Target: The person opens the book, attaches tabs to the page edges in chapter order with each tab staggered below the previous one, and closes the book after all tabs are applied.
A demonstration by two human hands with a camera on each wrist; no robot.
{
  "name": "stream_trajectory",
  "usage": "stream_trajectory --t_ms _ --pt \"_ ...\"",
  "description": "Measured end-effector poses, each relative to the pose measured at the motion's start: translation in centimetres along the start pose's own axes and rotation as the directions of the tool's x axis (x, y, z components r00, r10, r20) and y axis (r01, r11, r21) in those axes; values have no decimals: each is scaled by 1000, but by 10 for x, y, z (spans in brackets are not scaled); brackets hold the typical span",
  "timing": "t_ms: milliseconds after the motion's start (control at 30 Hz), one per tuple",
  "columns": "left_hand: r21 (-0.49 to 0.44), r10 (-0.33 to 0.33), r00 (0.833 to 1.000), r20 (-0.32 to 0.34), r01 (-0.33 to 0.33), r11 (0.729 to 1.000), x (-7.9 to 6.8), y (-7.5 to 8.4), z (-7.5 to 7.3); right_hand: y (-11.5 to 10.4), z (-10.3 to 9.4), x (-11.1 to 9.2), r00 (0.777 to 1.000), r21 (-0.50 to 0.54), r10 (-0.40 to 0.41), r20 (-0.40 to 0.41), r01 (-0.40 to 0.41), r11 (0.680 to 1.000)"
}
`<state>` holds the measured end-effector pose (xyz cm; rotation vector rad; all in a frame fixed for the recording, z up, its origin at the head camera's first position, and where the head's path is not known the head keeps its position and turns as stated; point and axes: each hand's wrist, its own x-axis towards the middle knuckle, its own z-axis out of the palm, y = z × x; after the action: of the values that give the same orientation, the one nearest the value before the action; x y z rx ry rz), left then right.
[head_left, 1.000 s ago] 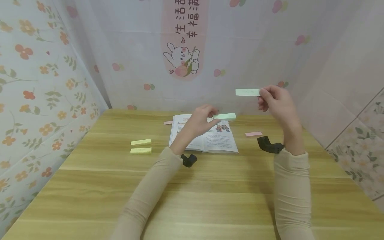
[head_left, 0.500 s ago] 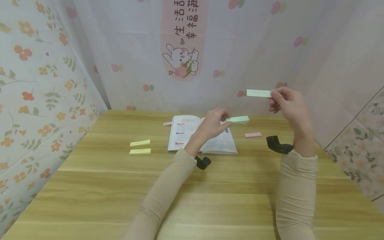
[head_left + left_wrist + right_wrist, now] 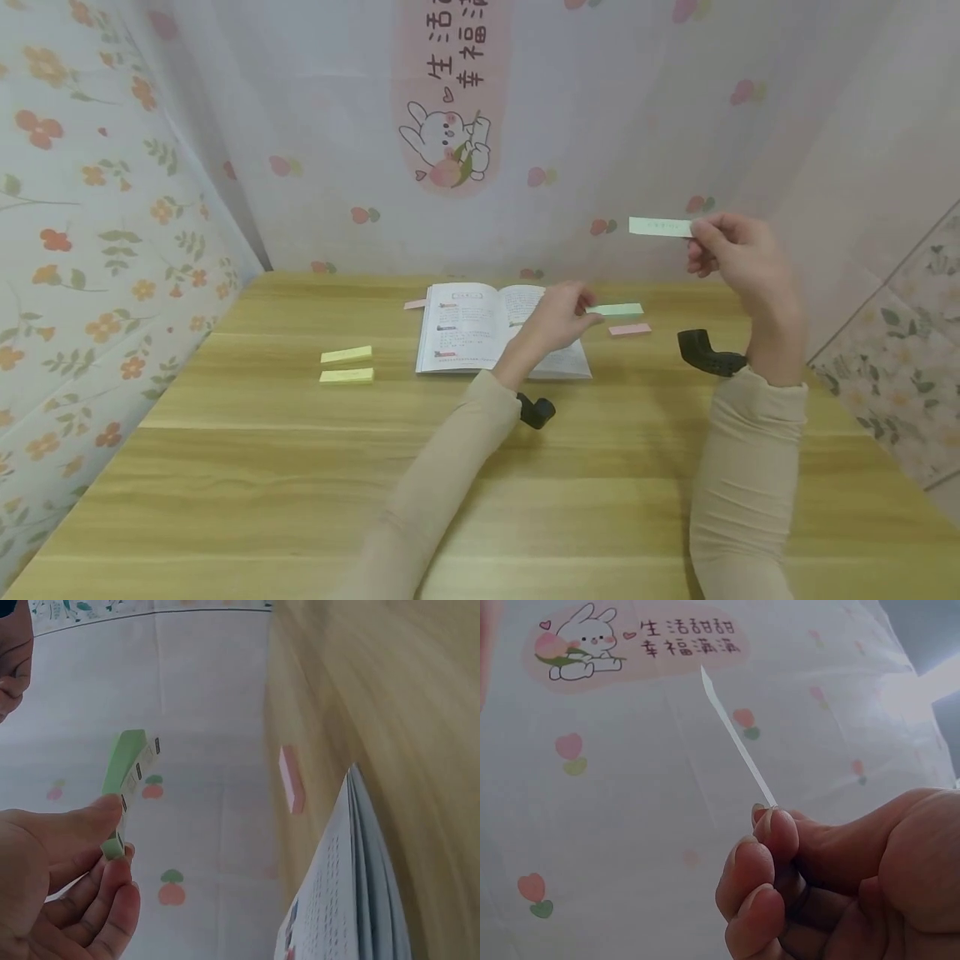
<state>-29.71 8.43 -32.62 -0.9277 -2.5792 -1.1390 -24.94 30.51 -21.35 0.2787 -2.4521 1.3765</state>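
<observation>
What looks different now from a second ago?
In the head view, both hands moved right. The left hand carried the green sticky-note pad from over the open book past its right edge; the right hand carried a single green sticky note. Neither let go. The book, pink pad and yellow sticky notes stayed put.

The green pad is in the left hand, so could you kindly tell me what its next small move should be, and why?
I would probably lower the green pad onto the table near the pink pad. The left hand holds it clear of the table, while the right hand pinches a separate strip; setting the pad down should free the left hand.
</observation>
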Motion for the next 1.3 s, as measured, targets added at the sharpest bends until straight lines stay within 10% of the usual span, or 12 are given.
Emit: stream_trajectory --t_ms 533,1300 --pt "7 -111 993 26 111 994 14 0 46 1 -2 0 1000 -31 7 14 -6 1000" --pt "112 -317 938 136 304 946 30 -4 95 -1 1 2 1000 -19 6 5 -6 1000"
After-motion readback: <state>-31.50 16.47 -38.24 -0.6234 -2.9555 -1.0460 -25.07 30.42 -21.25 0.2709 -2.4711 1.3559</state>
